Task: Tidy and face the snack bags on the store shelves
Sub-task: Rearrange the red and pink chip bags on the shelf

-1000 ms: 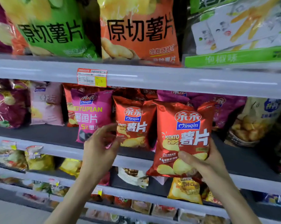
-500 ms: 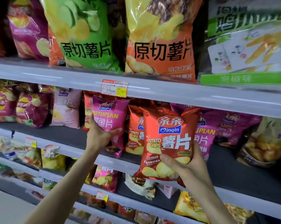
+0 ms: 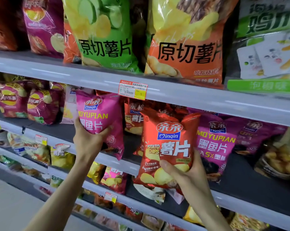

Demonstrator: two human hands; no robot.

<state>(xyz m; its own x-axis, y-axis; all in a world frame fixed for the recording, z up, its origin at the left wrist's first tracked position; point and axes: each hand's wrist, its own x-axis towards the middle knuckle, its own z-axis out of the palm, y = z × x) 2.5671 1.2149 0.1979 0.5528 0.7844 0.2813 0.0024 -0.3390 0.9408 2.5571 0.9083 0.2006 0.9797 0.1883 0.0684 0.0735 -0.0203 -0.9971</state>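
Grey metal store shelves [image 3: 207, 97] fill the view, packed with foil snack bags; the step in hand looks like sorting two stray bags on the dark middle shelf [image 3: 251, 179] into matching rows. The left hand [image 3: 89, 142] reaches up from below, its grip closed round the lower part of a glossy pink foil bag lettered MOYUPIAN [image 3: 100, 114], with the thumb across the front and the fingers behind. That bag is upright at the shelf's front edge, one bottom corner hanging past the lip; whether it rests on the shelf I cannot tell. The right hand [image 3: 189, 174] holds a shiny red potato-chip bag [image 3: 169, 144] by its lower right side, thumb pressed on the printed front; this bag hangs in front of the shelf, slightly tilted, label outward. Behind it stands a second red bag of the same kind [image 3: 132, 117]; to the right are more pink MOYUPIAN bags [image 3: 216, 142]. The next move probably calls for a swap — red beside red, pink beside pink — each set upright, label forward, without crushing the puffed foil.
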